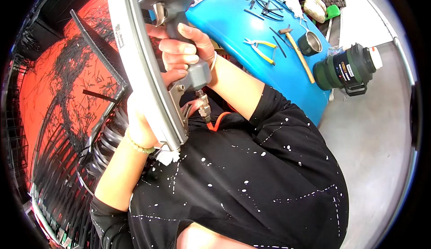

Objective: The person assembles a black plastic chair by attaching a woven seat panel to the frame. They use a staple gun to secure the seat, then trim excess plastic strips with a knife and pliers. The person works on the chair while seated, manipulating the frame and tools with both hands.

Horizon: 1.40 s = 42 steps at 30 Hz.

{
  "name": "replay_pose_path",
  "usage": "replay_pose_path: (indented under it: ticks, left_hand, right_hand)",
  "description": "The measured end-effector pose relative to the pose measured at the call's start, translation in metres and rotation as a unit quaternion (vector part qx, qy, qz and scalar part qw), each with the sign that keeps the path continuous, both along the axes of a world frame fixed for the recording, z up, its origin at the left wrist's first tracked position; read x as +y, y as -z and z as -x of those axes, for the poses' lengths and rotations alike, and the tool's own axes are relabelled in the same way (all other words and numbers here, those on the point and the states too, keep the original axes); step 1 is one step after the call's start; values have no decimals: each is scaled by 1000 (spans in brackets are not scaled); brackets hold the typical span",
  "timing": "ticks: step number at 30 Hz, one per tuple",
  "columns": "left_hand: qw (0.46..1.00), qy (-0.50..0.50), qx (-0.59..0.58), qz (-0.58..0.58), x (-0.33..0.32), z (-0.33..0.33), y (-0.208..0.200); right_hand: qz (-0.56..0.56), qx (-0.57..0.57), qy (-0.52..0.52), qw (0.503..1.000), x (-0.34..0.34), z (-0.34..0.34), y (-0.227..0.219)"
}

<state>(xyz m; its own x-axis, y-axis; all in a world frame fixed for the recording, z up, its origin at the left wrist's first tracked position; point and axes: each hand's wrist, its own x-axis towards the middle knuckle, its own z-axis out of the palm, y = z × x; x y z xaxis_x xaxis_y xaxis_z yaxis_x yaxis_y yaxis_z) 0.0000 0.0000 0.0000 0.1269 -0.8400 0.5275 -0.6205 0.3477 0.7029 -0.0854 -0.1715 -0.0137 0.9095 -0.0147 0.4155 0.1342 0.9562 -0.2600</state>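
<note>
A grey pneumatic staple gun (148, 69) with a long silver magazine is held up close in front of my chest. My right hand (191, 49) is wrapped around its dark handle, with the fingers below the metal trigger. Lower down, my left hand (140, 121) grips the magazine from its left side; the magazine hides most of its fingers. A brass-coloured air fitting (204, 107) sits at the handle's bottom end, and an orange hose (220, 120) runs from there toward my black shirt.
On the blue table (224, 29) lie yellow-handled pliers (261, 50), a wooden-handled hammer (298, 56), a metal cup (310, 43) and dark strips (265, 6). A green jug (343, 72) stands at the right. Black woven wicker (58, 168) and scattered strips cover the red floor (45, 87) at left.
</note>
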Motion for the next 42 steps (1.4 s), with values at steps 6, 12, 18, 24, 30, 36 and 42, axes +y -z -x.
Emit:
replay_pose_path:
  ticks: [6, 12, 18, 24, 30, 36, 42]
  left_hand:
    - [990, 92, 95, -53, -15, -15, -26]
    - [916, 87, 360, -155, -36, -12, -31]
    - [973, 52, 47, -220, -30, -30, -18]
    - [957, 43, 22, -287, -66, -45, -2]
    - [857, 46, 343, -382, -95, 3, -23]
    - [778, 138, 406, -459, -90, 59, -7]
    - [792, 89, 433, -420, -87, 56, 0]
  right_hand:
    - [38, -47, 41, 997, -16, -9, -17]
    - [88, -54, 120, 987, -59, 15, -21]
    - [36, -32, 249, 967, -114, 80, 1]
    - [23, -61, 365, 929, -153, 168, 15]
    - [-15, -26, 375, 927, -133, 194, 41]
    - [8, 96, 347, 933, -117, 160, 78]
    - [-7, 84, 296, 951, -121, 129, 97]
